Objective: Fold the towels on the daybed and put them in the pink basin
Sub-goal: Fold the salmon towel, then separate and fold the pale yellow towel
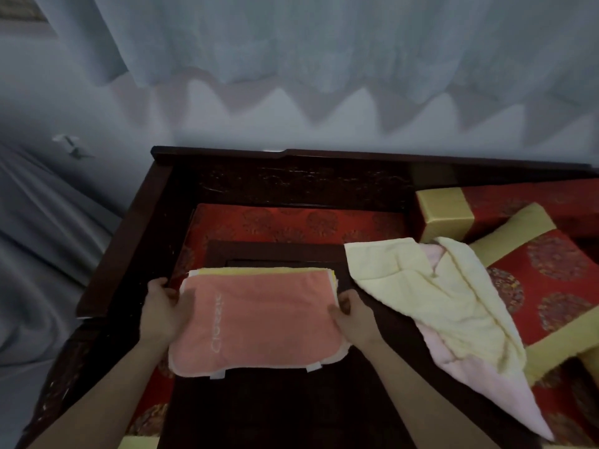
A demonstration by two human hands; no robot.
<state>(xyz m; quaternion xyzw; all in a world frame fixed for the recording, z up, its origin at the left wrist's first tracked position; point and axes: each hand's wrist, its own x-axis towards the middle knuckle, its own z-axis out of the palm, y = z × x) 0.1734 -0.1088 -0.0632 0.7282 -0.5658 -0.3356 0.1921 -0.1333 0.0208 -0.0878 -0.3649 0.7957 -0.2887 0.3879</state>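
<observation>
On the dark wooden daybed (291, 189), left hand (162, 306) and right hand (351, 311) grip the folded towel stack (259, 319) (coral on top, perhaps yellow beneath).

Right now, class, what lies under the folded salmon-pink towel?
Under the salmon-pink towel, held by the left hand and right hand, yellow towel edges peek out. How many layers lie beneath is hidden.

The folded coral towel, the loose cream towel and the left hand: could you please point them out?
folded coral towel (259, 319), head view, middle of top face
loose cream towel (418, 286), head view, crumpled middle
left hand (163, 306), head view, back of hand
</observation>
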